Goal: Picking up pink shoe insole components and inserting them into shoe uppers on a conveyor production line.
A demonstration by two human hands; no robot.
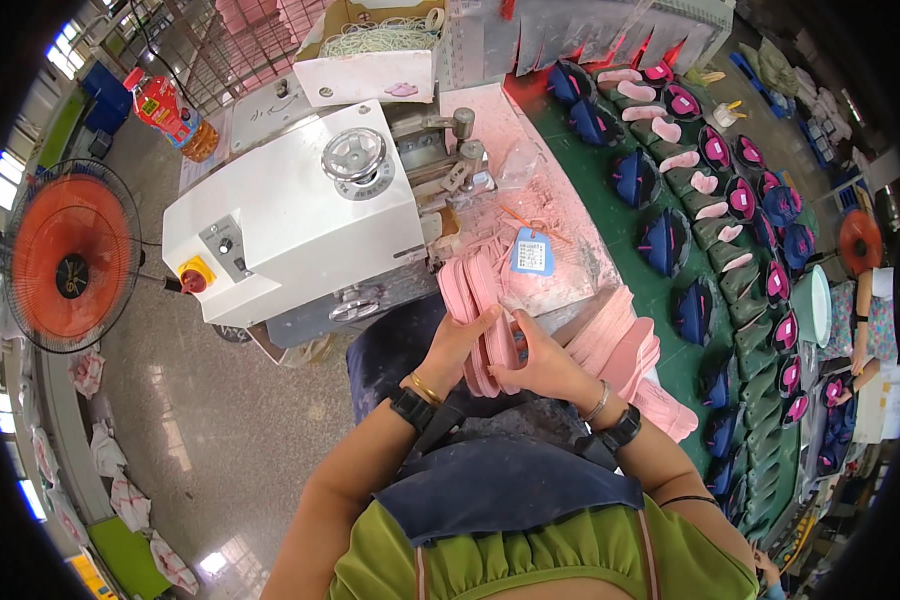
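Observation:
In front of my lap I hold a bundle of pink insole-shaped pieces (462,288), stacked on edge in two side-by-side groups. My left hand (452,350) wraps round the left side of the bundle, thumb across its near face. My right hand (548,365) grips the right side, thumb and fingers close to the left thumb. More pink pieces (625,360) lie in a fanned pile just right of my right hand. A blue tag with a white label (532,252) lies on the dusty pink worktop (575,240) beyond the bundle.
A white machine (290,200) with a handwheel stands left of the worktop. Orange fans (70,270) stand at far left and far right. Along the right runs a green conveyor (610,190) carrying blue shoe uppers (635,178) and pink pieces. A co-worker's arm (860,320) shows at far right.

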